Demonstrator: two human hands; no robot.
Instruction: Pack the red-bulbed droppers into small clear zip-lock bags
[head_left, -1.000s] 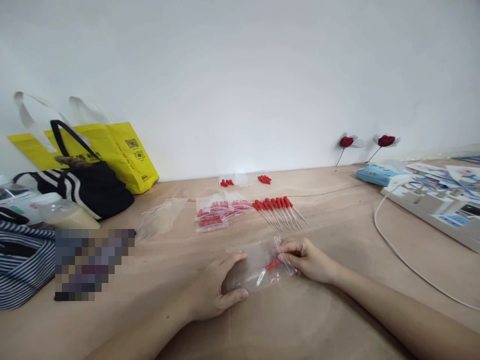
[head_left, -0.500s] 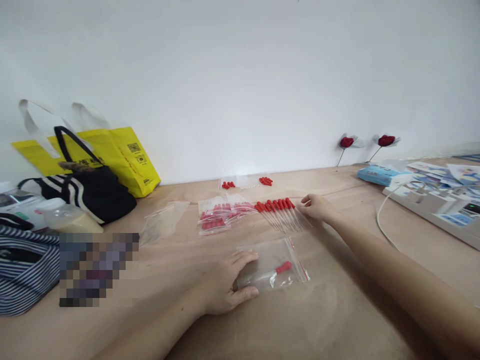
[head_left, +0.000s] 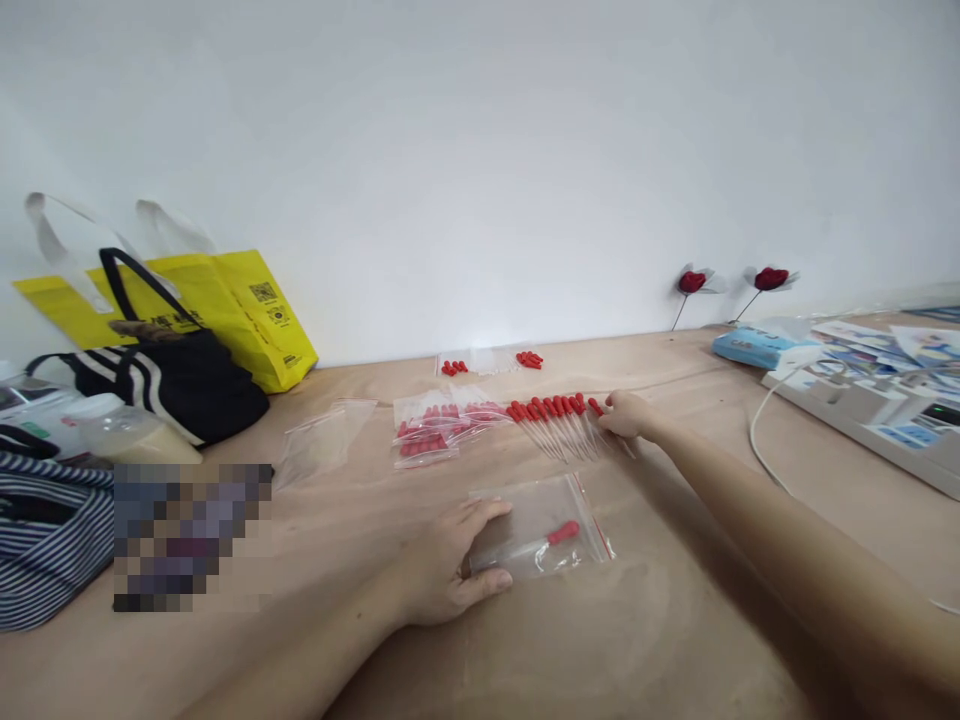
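Note:
My left hand (head_left: 454, 570) lies over the left end of a clear zip bag (head_left: 525, 500), thumb and fingers apart. Inside that bag is one dropper (head_left: 563, 533) with a red rubber bulb and a clear tube. Farther back, my right hand (head_left: 628, 414) reaches to the right end of a slanted row of droppers (head_left: 551, 408). Its fingertips close on the rightmost dropper (head_left: 595, 406), which stands slightly apart from the others. Part of this dropper's tube is hidden by the fingers.
Filled zip bags (head_left: 427, 430) with red bulbs lie left of the row, near flat clear bags (head_left: 322, 440). Loose red bulbs (head_left: 529, 360) sit by the wall. Bags (head_left: 225, 320) stand at left; a power strip (head_left: 862, 420) and tissue pack (head_left: 765, 348) lie at right.
My right hand has closed its fingers on the end dropper, which now sits slightly right of the row. My left hand stays on the bag.

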